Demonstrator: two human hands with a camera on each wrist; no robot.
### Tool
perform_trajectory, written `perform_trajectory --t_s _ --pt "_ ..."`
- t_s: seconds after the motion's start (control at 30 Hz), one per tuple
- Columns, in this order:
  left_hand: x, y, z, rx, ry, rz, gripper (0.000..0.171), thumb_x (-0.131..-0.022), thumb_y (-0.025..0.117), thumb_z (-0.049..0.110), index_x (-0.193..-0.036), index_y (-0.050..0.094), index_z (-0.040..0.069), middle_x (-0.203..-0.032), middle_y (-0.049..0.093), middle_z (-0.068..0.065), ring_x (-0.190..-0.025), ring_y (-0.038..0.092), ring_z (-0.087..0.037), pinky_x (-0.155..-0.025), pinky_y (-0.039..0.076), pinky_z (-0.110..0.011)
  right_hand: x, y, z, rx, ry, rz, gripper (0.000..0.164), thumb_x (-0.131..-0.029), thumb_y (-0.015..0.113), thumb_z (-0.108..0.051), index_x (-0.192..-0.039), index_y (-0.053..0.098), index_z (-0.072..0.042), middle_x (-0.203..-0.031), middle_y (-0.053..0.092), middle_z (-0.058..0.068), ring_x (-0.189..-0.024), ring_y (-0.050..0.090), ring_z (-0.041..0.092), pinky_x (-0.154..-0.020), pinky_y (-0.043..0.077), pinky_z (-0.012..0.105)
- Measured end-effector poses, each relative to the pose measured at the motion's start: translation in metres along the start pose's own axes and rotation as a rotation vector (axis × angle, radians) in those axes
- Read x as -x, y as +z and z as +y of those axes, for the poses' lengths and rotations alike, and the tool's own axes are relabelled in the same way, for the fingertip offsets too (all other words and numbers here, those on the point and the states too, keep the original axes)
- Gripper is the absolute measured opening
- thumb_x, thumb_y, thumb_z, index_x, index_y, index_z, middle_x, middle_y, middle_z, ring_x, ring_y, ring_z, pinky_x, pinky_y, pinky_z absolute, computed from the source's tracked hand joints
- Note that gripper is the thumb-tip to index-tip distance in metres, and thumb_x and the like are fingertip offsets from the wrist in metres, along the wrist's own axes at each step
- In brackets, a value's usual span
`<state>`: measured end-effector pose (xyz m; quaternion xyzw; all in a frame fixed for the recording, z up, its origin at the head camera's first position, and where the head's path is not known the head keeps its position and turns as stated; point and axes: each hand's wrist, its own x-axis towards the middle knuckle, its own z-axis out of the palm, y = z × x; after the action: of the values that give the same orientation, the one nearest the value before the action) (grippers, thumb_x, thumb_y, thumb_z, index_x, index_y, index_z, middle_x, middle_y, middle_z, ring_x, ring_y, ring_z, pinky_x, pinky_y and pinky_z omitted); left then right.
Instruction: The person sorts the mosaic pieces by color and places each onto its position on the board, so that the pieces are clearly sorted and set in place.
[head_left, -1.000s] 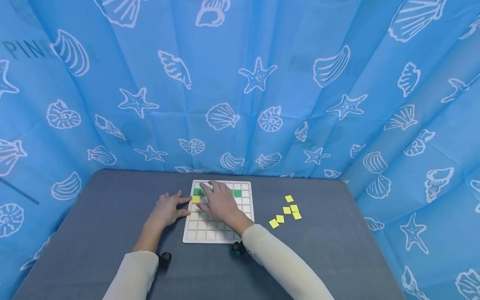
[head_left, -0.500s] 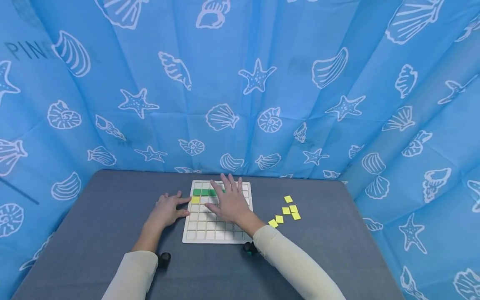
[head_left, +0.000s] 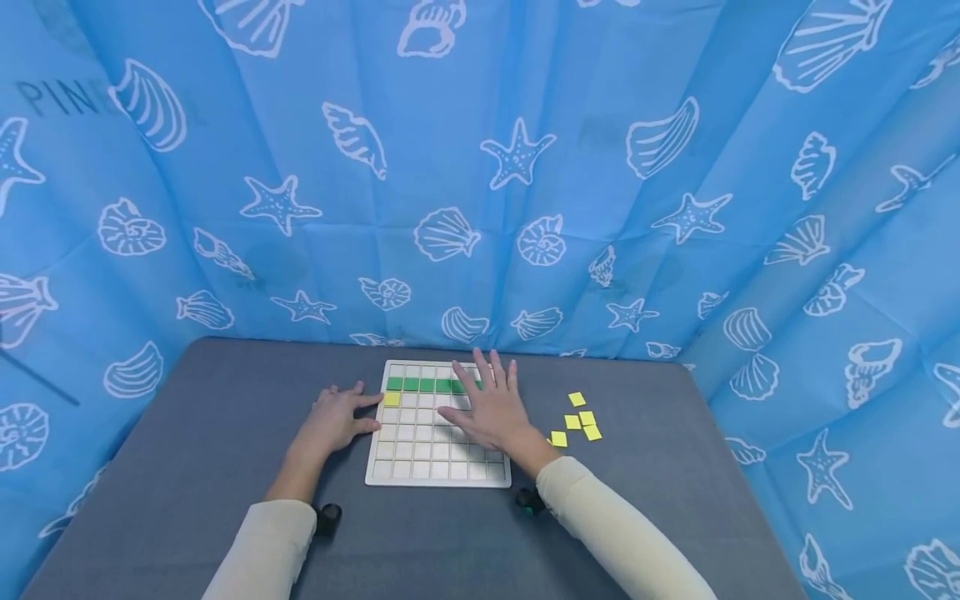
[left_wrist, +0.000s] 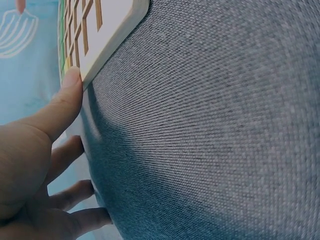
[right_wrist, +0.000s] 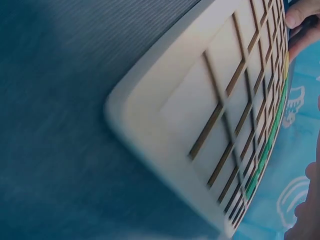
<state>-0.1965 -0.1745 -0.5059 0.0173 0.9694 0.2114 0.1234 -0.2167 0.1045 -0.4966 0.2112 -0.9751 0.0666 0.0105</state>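
Observation:
A white gridded board (head_left: 405, 451) lies on the grey table. Green square tiles (head_left: 411, 384) run along its second row from the back, partly hidden by my right hand. One yellow tile (head_left: 392, 400) sits in the leftmost cell of the row below. My left hand (head_left: 335, 419) touches the board's left edge with thumb and forefinger; the left wrist view shows the thumb (left_wrist: 60, 100) against the rim. My right hand (head_left: 495, 412) hovers over the board's right part, fingers spread, holding nothing visible. At the right edge of the right wrist view, that hand shows only partly.
Several loose yellow tiles (head_left: 587, 417) lie on the grey table (head_left: 645, 467) right of the board; one is mostly hidden behind the right forearm. A blue shell-patterned curtain (head_left: 450, 167) hangs behind the table. Each wrist wears a small black device (head_left: 328, 518).
My right hand has moved right across the board with fingers spreading, uncovering more of the green row. My left hand has stayed at the board's left edge.

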Motion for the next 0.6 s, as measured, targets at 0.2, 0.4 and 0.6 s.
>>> perform_trajectory --t_s 0.2,0.4,0.6 --pt "0.001 0.0 0.001 0.001 0.008 0.005 0.06 -0.093 0.074 0.035 -0.148 0.055 0.024 -0.164 0.033 -0.021 -0.15 0.019 -0.06 -0.118 0.023 -0.075 0.007 0.003 0.02 -0.019 0.03 0.008 0.085 -0.096 0.042 -0.074 -0.165 0.021 -0.028 -0.173 0.011 0.016 -0.159 0.005 0.047 -0.125 0.004 0.07" --pt "0.002 0.0 0.002 0.0 0.013 0.001 0.059 -0.093 0.074 0.035 -0.148 0.055 0.024 -0.163 0.034 -0.021 -0.15 0.02 -0.06 -0.117 0.024 -0.075 0.016 -0.001 0.036 -0.056 0.087 -0.012 0.085 -0.097 0.043 -0.073 -0.165 0.018 -0.028 -0.173 0.007 0.018 -0.159 0.0 0.049 -0.124 0.003 0.072" --pt "0.003 -0.002 0.002 -0.003 0.009 -0.003 0.06 -0.093 0.074 0.035 -0.149 0.055 0.024 -0.164 0.034 -0.021 -0.15 0.019 -0.06 -0.118 0.024 -0.074 0.025 -0.005 0.05 -0.068 0.159 -0.061 0.088 -0.096 0.039 -0.077 -0.166 0.012 -0.031 -0.173 0.002 0.018 -0.158 -0.006 0.047 -0.124 0.0 0.072"
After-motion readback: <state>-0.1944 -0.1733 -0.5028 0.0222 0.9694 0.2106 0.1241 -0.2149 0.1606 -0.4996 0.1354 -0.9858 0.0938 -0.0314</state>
